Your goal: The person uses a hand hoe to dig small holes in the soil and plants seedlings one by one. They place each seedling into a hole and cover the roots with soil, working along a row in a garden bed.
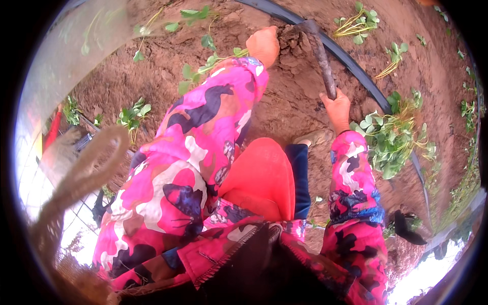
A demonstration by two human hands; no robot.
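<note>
My right hand (pixel 337 108) is closed around the lower end of the dirt-crusted handle of a short hand hoe (pixel 323 61). The hoe's head reaches to the loosened, darker soil (pixel 293 42) beside a black drip hose (pixel 352 72). Just left of that soil, my left hand (pixel 264 45) is curled into a fist close to the ground. Stems of a leafy young plant, seemingly a strawberry plant (pixel 209 63), run in to this fist and extend left under the sleeve. The fingertips and the plant's roots are hidden.
A heap of similar plants (pixel 389 137) lies right of my right forearm. Loose bunches lie beyond the hose (pixel 358 24) and at left (pixel 133 116). My red-clad knee (pixel 263 171) is near the middle; a blurred woven strap (pixel 87 164) hangs at left.
</note>
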